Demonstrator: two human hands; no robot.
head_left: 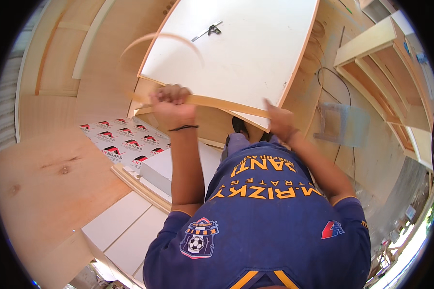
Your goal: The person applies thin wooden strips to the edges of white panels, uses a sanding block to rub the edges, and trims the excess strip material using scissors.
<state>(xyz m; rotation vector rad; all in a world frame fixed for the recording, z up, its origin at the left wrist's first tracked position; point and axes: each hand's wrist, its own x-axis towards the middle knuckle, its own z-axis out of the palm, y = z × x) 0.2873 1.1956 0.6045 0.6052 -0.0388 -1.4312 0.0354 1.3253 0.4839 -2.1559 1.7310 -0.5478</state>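
Observation:
A thin, light-brown edging strip runs along the near edge of a large white panel. My left hand is closed in a fist around the strip, near the panel's left corner. Beyond that fist, the strip's loose length curls up in a blurred loop over the panel. At the near right corner my right hand grips the strip's other end, its thumb up against it and its fingers partly hidden. A combination square with a black head lies on the panel.
Left of me are a printed white sheet, stacked white boards, wooden strips and plywood. A clear plastic stool, a dark cable and a wooden cabinet frame are on the right.

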